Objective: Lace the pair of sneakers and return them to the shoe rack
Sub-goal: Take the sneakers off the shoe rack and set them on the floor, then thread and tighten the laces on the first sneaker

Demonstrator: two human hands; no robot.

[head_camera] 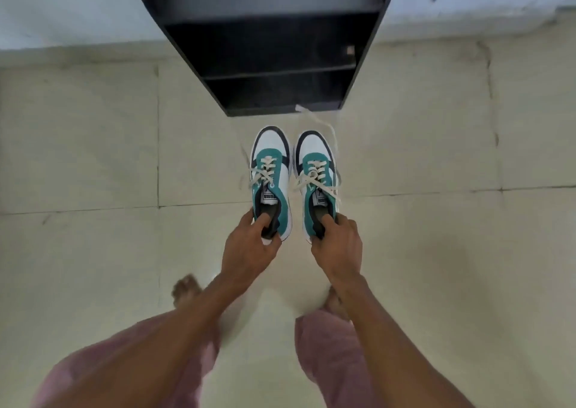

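Observation:
Two teal, white and navy sneakers are side by side, toes pointing at the black shoe rack (274, 70). My left hand (249, 245) grips the heel of the left sneaker (270, 158), thumb inside the collar. My right hand (336, 242) holds the heel of the right sneaker (314, 158) the same way. Both shoes carry cream laces through the eyelets. Loose lace ends hang off the sides, and one long end (333, 133) trails from the right shoe toward the rack's foot. I cannot tell whether the soles rest on the floor.
The rack's dark shelves stand against a pale wall (62, 8). Beige floor tiles (93, 142) spread on both sides. My bare feet (185, 289) and pink trouser legs (327, 345) are below the hands.

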